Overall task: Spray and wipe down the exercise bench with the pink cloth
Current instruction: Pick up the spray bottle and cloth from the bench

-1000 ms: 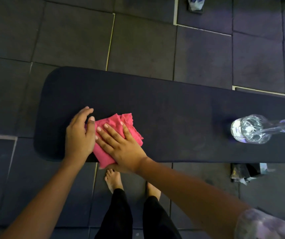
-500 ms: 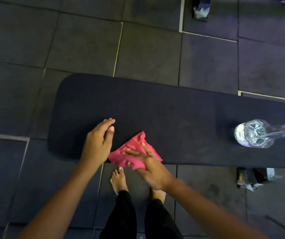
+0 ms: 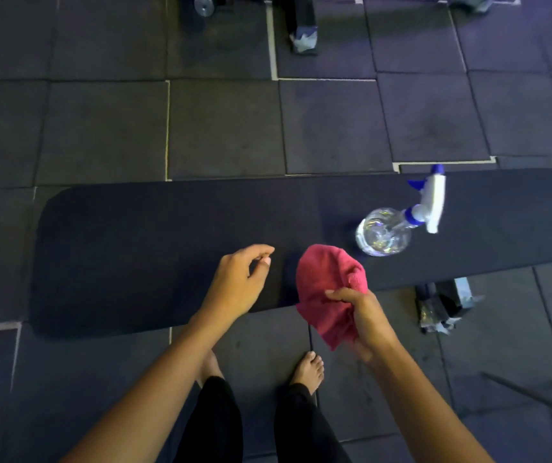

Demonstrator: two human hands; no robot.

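Head view: my right hand (image 3: 366, 320) has lifted the crumpled pink fabric cloth (image 3: 326, 289) off the black padded exercise bench (image 3: 154, 248), where both hands pressed it just before, and now grips it bunched over the near edge. My left hand (image 3: 238, 284) has let go and hovers above the pad, fingers loose and empty. I judge the wiping pauses here; the clear plastic spray bottle (image 3: 384, 232) stands near, toward the right end.

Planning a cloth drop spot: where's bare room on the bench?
Widest: the bench from its rounded left end to the left hand. Smaller: right of the spray bottle. Crowded: between left hand and bottle, where the right hand holds the pink cloth.
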